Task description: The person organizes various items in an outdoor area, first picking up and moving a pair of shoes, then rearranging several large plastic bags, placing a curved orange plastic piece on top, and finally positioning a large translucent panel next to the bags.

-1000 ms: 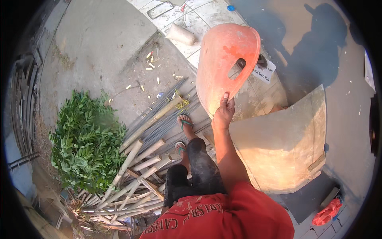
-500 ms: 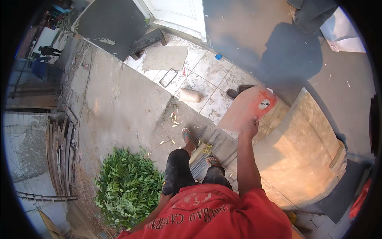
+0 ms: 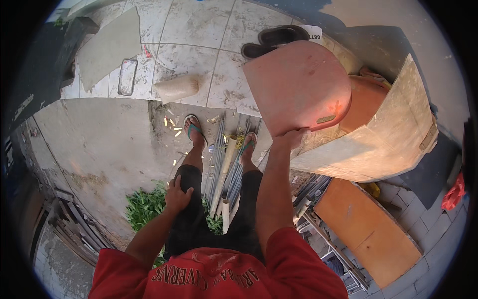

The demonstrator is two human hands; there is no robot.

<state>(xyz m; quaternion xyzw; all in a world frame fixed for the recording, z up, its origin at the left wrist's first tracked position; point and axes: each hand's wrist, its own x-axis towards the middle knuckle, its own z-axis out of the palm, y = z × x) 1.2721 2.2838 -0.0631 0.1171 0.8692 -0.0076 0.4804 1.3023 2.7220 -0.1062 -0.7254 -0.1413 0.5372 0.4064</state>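
My right hand (image 3: 293, 138) is closed on the near edge of a faded red plastic panel (image 3: 298, 84), flat with one rounded end and a small plate near its rim. It looks like part of a plastic chair, but its underside is hidden. My left hand (image 3: 178, 197) rests on my left thigh, over the black shorts (image 3: 188, 224), with fingers apart and nothing in it. Beyond the panel lies a pair of dark sandals (image 3: 281, 37) on the tiles. Right of it stands a bent tan board (image 3: 373, 139), with another orange-red piece (image 3: 367, 97) partly hidden behind the panel.
Metal rods (image 3: 217, 154) and a pale pipe (image 3: 224, 172) lie between my feet. A stuffed pale bag (image 3: 177, 88) and a phone-shaped frame (image 3: 127, 77) lie on the tiles. Green leaves (image 3: 144, 207) are at my left, an orange board (image 3: 367, 231) at my right.
My view has shifted lower and closer to the tiles. My left hand now shows on my thigh. The panel has turned in my right hand, which keeps hold of its edge.
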